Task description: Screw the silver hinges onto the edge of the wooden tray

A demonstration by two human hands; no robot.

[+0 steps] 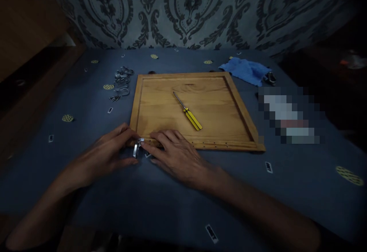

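A framed wooden board lies flat on the blue cloth, with a row of small dark holes along its near edge. At its near left corner is a small shiny metal hook, its flat end against the frame edge. My left hand pinches around the hook, fingers on the frame and thumb below. Stretched over the near edge, my right hand has its fingers spread, the index fingertip touching or almost touching the hook. A screwdriver with a yellow handle rests on the board's panel.
More metal hooks and several screws lie left of the board. A crumpled blue cloth is at the back right, a dark metallic item beside it. A blurred-out object lies right. Patterned fabric rises behind.
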